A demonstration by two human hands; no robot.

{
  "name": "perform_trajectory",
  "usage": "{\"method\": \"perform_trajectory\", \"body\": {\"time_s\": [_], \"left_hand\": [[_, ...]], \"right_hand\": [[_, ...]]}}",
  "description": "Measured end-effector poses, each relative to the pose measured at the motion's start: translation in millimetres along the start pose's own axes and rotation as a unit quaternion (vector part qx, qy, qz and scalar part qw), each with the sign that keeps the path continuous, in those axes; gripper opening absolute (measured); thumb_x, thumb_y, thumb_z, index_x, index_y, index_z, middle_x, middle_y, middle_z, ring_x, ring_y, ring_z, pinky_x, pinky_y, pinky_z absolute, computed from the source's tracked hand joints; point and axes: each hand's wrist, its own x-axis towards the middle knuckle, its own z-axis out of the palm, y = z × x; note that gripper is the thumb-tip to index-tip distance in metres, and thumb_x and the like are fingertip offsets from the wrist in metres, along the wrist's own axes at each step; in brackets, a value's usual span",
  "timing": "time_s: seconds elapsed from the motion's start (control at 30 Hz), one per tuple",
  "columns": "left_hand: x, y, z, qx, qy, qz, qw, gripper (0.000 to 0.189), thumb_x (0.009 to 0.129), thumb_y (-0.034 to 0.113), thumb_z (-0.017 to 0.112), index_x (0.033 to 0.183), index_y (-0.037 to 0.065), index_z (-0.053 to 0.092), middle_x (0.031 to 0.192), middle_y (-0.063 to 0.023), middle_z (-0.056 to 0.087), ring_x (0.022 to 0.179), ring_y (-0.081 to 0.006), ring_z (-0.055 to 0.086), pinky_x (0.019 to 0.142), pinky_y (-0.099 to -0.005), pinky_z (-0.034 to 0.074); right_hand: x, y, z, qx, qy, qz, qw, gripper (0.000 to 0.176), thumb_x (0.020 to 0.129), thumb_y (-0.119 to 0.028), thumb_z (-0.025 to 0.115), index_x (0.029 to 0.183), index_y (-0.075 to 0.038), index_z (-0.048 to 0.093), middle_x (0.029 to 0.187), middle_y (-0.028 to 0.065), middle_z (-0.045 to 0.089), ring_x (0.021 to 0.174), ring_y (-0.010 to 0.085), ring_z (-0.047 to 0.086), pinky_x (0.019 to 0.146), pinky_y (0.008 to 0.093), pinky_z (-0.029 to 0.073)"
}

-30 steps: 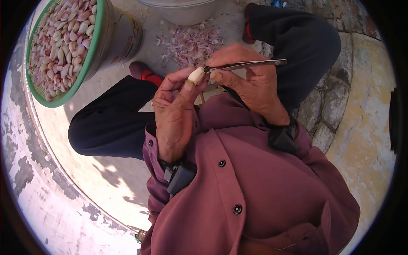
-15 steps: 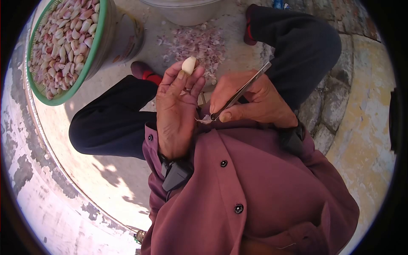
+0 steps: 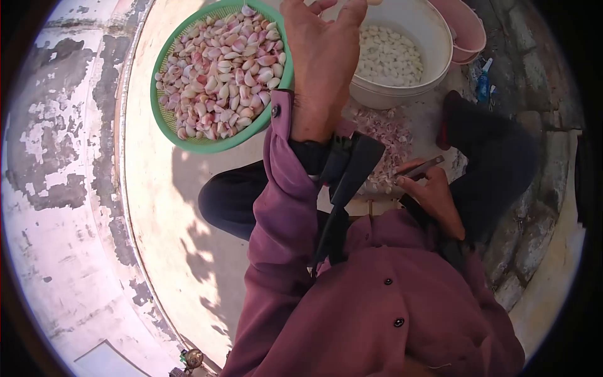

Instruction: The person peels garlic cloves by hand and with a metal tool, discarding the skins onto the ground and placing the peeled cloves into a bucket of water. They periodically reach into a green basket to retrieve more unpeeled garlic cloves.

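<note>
My left hand (image 3: 323, 69) reaches up between a green-rimmed basket (image 3: 164, 122) of unpeeled garlic cloves (image 3: 220, 75) and a white bucket (image 3: 402, 93). The thumb and fingers look apart, though the frame's top edge cuts off the fingertips. A small pale thing (image 3: 375, 2) shows just beyond the thumb, too cropped to name. Peeled garlic cloves (image 3: 391, 58) lie in the bucket. Low on the right, my right hand (image 3: 434, 196) is closed around metal tweezers (image 3: 422, 168), above the scattered garlic skins (image 3: 386, 141).
A pink bucket (image 3: 461, 25) stands behind the white one at the top right. Near it a blue item (image 3: 482, 81) lies on the ground. My bent knees flank the skins, and a peeling wall (image 3: 69, 125) runs along the left.
The left hand, which held a peeled garlic clove near my chest, has stretched forward to the containers. My right hand has moved away from it, keeping the tweezers. The view has shifted, showing the bucket's contents.
</note>
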Motion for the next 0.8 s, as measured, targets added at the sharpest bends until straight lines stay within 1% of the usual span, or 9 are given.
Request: {"method": "perform_trajectory", "body": {"time_s": [0.13,0.17,0.23,0.4,0.53,0.6,0.67,0.73,0.8], "left_hand": [[2.6,-0.3,-65.9,0.316,0.062,-0.037,0.946,0.047,0.083,0.016,0.068,0.122,-0.002,0.048,0.118,-0.0177,0.049,0.101,-0.0260,0.054,0.088,-0.0377,0.043],[-4.2,-6.7,-92.7,0.370,0.076,-0.044,0.925,0.060,0.081,0.020,0.070,0.129,-0.001,0.042,0.127,-0.0232,0.039,0.115,-0.0343,0.045,0.096,-0.0439,0.038],[-22.8,2.5,-130.1,0.558,0.134,-0.054,0.817,0.065,0.081,0.022,0.071,0.132,-0.001,0.039,0.129,-0.0247,0.037,0.118,-0.0374,0.044,0.097,-0.0435,0.037],[-39.6,-0.6,-218.7,0.690,0.224,-0.158,0.670,0.077,0.086,0.042,0.062,0.140,0.000,0.026,0.137,-0.0288,0.031,0.127,-0.0439,0.036,0.102,-0.0497,0.031],[-21.9,-29.6,-221.0,0.778,0.195,-0.087,0.591,0.079,0.089,0.050,0.054,0.143,0.002,0.022,0.140,-0.0300,0.030,0.129,-0.0456,0.034,0.102,-0.0504,0.032],[-3.9,-29.0,-219.5,0.769,0.207,-0.063,0.602,0.068,0.091,0.043,0.053,0.141,0.005,0.030,0.134,-0.0307,0.037,0.124,-0.0446,0.039,0.099,-0.0488,0.035],[17.7,-19.5,-225.3,0.695,0.149,-0.085,0.698,0.056,0.089,0.036,0.055,0.136,0.008,0.041,0.128,-0.0293,0.042,0.114,-0.0437,0.048,0.095,-0.0475,0.038],[35.0,-16.3,-235.2,0.741,0.142,-0.032,0.656,0.048,0.087,0.032,0.057,0.128,0.010,0.050,0.121,-0.0263,0.051,0.107,-0.0396,0.056,0.089,-0.0444,0.043],[54.5,-2.4,-237.8,0.695,0.110,-0.096,0.704,0.046,0.084,0.029,0.061,0.126,0.010,0.051,0.110,-0.0226,0.060,0.103,-0.0391,0.058,0.088,-0.0463,0.044]], "right_hand": [[4.8,10.5,-0.9,0.025,0.022,0.012,0.999,0.017,0.079,-0.009,0.070,0.094,-0.002,0.067,0.083,0.0027,0.065,0.077,0.0100,0.059,0.071,0.0255,0.047],[6.7,11.1,-0.9,0.066,0.024,0.044,0.997,0.019,0.078,-0.010,0.072,0.094,-0.002,0.067,0.082,0.0031,0.065,0.076,0.0106,0.060,0.071,0.0264,0.048],[9.0,9.9,-1.0,0.054,0.013,0.042,0.998,0.019,0.078,-0.010,0.072,0.094,-0.002,0.067,0.081,0.0028,0.065,0.076,0.0101,0.059,0.071,0.0261,0.048],[14.0,4.6,3.7,0.052,-0.019,0.051,0.997,0.018,0.078,-0.009,0.072,0.094,-0.002,0.067,0.080,0.0025,0.065,0.074,0.0099,0.059,0.069,0.0255,0.048],[18.1,2.4,4.3,0.036,-0.029,0.049,0.998,0.020,0.077,-0.005,0.070,0.096,0.000,0.066,0.084,0.0032,0.066,0.078,0.0102,0.061,0.072,0.0252,0.048],[17.0,2.8,4.6,0.045,-0.023,0.056,0.997,0.020,0.077,-0.006,0.070,0.096,0.000,0.067,0.084,0.0032,0.066,0.078,0.0103,0.061,0.072,0.0253,0.048],[15.7,4.4,4.3,0.061,-0.017,0.050,0.997,0.018,0.080,-0.009,0.071,0.094,0.000,0.067,0.079,0.0046,0.065,0.073,0.0102,0.061,0.068,0.0256,0.048],[15.6,7.4,4.3,0.058,-0.017,0.039,0.997,0.018,0.080,-0.009,0.071,0.094,0.001,0.067,0.078,0.0046,0.065,0.072,0.0103,0.061,0.068,0.0257,0.048],[17.0,5.8,3.7,0.056,-0.011,0.027,0.998,0.018,0.080,-0.009,0.071,0.094,0.001,0.067,0.078,0.0045,0.066,0.072,0.0104,0.061,0.068,0.0258,0.048]]}}
